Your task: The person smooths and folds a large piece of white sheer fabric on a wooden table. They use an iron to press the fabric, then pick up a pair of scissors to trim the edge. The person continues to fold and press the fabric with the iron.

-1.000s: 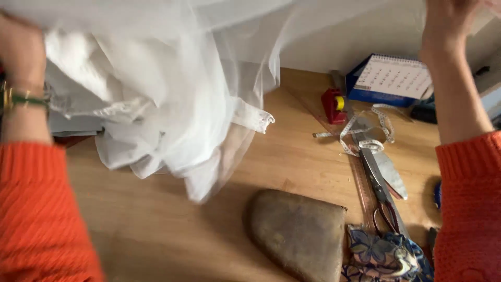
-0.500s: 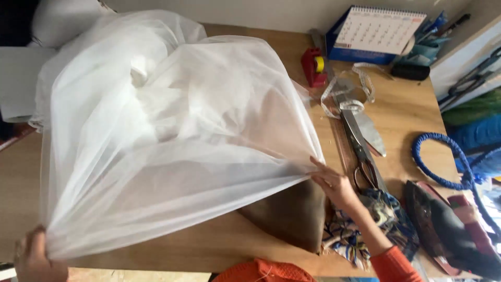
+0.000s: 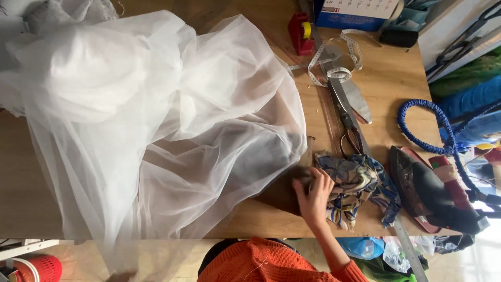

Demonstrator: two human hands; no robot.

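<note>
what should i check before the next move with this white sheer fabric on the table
1. Right hand placed at the edge of the white sheer fabric: ok, it rests where the fabric meets the dark rounded pad.
2. Left hand in view: not ok, it does not show.
3. Fabric fully on the wooden table: not ok, its near edge hangs over the front.
4. Long metal scissors clear of the fabric: ok, they lie to its right, apart from it.
5. Dark iron away from the fabric: ok, it sits at the table's right end.
6. Patterned blue cloth scrap out of the way: not ok, it touches the right hand.
</note>
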